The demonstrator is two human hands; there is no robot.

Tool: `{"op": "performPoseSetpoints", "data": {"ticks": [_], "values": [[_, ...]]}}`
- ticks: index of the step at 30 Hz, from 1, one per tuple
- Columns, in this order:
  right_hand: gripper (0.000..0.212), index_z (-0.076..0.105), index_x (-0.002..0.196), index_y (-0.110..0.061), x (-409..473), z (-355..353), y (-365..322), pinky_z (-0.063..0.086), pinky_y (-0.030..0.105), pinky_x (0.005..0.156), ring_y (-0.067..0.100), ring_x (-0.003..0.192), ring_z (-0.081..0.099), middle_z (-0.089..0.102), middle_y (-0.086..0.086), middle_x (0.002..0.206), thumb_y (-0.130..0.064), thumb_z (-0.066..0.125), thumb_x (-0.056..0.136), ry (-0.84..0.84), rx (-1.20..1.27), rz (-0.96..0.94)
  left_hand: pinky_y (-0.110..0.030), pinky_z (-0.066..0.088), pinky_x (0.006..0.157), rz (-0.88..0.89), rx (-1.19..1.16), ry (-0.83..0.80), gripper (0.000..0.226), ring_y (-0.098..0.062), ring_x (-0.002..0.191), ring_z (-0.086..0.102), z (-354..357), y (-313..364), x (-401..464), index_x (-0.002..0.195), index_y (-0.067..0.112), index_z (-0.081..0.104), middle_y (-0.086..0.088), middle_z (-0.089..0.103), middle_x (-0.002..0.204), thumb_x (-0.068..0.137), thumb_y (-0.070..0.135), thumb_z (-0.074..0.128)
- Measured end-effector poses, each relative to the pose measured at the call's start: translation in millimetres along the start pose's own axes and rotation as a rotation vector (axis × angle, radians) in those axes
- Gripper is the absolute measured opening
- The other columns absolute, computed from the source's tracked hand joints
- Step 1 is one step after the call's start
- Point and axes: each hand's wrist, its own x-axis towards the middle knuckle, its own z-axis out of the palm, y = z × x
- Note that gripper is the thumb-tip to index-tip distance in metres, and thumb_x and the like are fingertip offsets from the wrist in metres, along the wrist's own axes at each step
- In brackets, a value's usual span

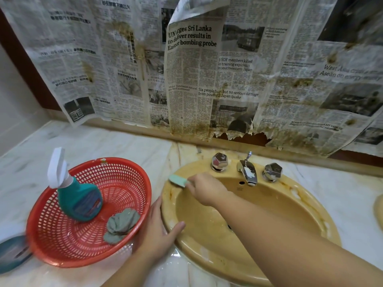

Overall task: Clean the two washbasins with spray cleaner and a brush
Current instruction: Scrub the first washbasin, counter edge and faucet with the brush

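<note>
Leftmost, at nine o'clock, a red perforated basket [62,241] keeps the spray cleaner bottle [77,195] and a grey cloth [122,224] handy. Next, the left hand [155,230] lies flat, fingers straight, on the near-left rim of the yellow washbasin [310,212], likely bracing. Toward twelve, the right hand [207,189] grips a pale green brush [178,180], scrubbing the stained rim left of the chrome tap [247,172].

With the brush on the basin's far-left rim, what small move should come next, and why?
Probably draw the pale green brush, gripped by the right hand, along the rim of the yellow ceramic washbasin toward the chrome tap: brown stains show there, and the left hand rests on the near-left rim.
</note>
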Motion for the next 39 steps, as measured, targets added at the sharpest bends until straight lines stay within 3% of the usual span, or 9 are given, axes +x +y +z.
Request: {"op": "performPoseSetpoints", "data": {"ticks": [4,8,13,18,23,27,32,37,39], "values": [[0.029,0.065,0.107,-0.009,14,-19,26,0.049,0.036,0.063,0.031,0.081,0.061,0.059,0.010,0.088,0.002,0.042,0.093,0.160,-0.016,0.274,-0.026,0.021,0.115,-0.007,0.001,0.017,0.099,0.005,0.137,0.026,0,4,-1,0.157,0.035,0.021,0.027,0.029,0.148,0.078,0.055,0.077],[0.025,0.069,0.109,-0.010,10,-12,2,0.048,0.036,0.070,0.032,0.090,0.063,0.066,0.013,0.103,-0.018,0.046,0.101,0.002,-0.006,0.060,-0.028,0.024,0.116,-0.002,0.000,0.012,0.100,0.002,0.138,0.030,0,1,0,0.156,0.033,0.024,0.022,0.034,0.149,0.075,0.061,0.074],[0.036,0.066,0.113,-0.007,10,-18,19,0.049,0.036,0.064,0.031,0.085,0.066,0.067,0.011,0.100,0.009,0.043,0.090,0.133,-0.152,0.243,-0.032,0.027,0.117,-0.004,0.008,0.005,0.103,-0.001,0.139,0.031,3,0,2,0.156,0.034,0.023,0.023,0.033,0.149,0.072,0.072,0.067],[0.023,0.066,0.098,-0.018,0,10,1,0.040,0.033,0.066,0.034,0.085,0.063,0.066,0.012,0.095,-0.026,0.044,0.102,-0.025,-0.036,-0.066,-0.024,0.024,0.113,0.009,0.006,0.019,0.095,0.007,0.135,0.029,4,0,2,0.152,0.039,0.025,0.031,0.032,0.143,0.074,0.061,0.076],[0.027,0.067,0.111,-0.009,22,-5,30,0.043,0.034,0.067,0.033,0.086,0.062,0.066,0.013,0.103,-0.011,0.044,0.098,0.138,-0.010,0.240,-0.023,0.020,0.113,-0.033,0.025,0.020,0.099,0.008,0.134,0.024,4,1,1,0.156,0.036,0.022,0.030,0.026,0.144,0.077,0.056,0.078],[0.030,0.073,0.109,-0.023,13,-9,7,0.052,0.037,0.076,0.028,0.093,0.065,0.071,0.005,0.103,-0.036,0.049,0.098,-0.158,-0.001,-0.164,-0.033,0.022,0.122,-0.063,0.034,-0.001,0.112,-0.006,0.149,0.023,6,-6,4,0.159,0.031,0.016,0.018,0.025,0.160,0.069,0.076,0.064],[0.027,0.065,0.111,-0.012,27,-28,29,0.051,0.037,0.070,0.030,0.084,0.063,0.060,0.007,0.102,-0.008,0.043,0.096,0.095,-0.206,0.144,-0.036,0.020,0.125,-0.076,0.049,-0.002,0.118,-0.010,0.153,0.019,8,-7,3,0.161,0.030,0.011,0.012,0.020,0.166,0.067,0.080,0.062],[0.032,0.072,0.120,-0.033,3,-5,13,0.049,0.033,0.077,0.021,0.094,0.063,0.073,-0.002,0.111,-0.042,0.051,0.097,-0.220,-0.017,-0.236,-0.037,0.021,0.124,-0.068,0.053,0.010,0.117,-0.011,0.152,0.020,9,-7,5,0.161,0.028,0.012,0.010,0.022,0.166,0.068,0.079,0.063],[0.031,0.072,0.115,-0.031,14,-12,15,0.047,0.034,0.072,0.027,0.097,0.064,0.071,0.003,0.107,-0.041,0.047,0.099,-0.076,-0.087,-0.178,-0.039,0.022,0.125,-0.076,0.076,0.004,0.118,-0.012,0.152,0.020,10,-7,6,0.161,0.028,0.011,0.009,0.023,0.166,0.069,0.079,0.063]]}}
